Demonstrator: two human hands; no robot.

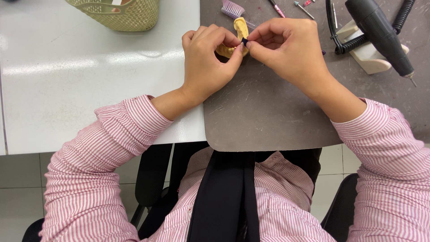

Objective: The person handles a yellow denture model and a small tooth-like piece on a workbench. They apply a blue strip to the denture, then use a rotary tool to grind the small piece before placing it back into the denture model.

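Striped sleeves [107, 148] and a black apron [228, 197] lie nearest, leading up to the hands. The left hand [208, 62] grips a yellow cast [240, 29], steadying it just above the mat [264, 116]. The right hand [286, 49] pinches a small dark piece [245, 41] against the cast, fingertips of both hands meeting there. Beyond the cast lies a brush [233, 8]; right of the right hand rests a handpiece [380, 31] on its stand. Left of the left hand, a green basket [121, 15] sits on the table [80, 80]. Nothing blocks the hands.

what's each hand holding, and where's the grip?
Left hand grips the yellow dental cast at its lower end; right hand pinches a small dark piece at the fingertips.
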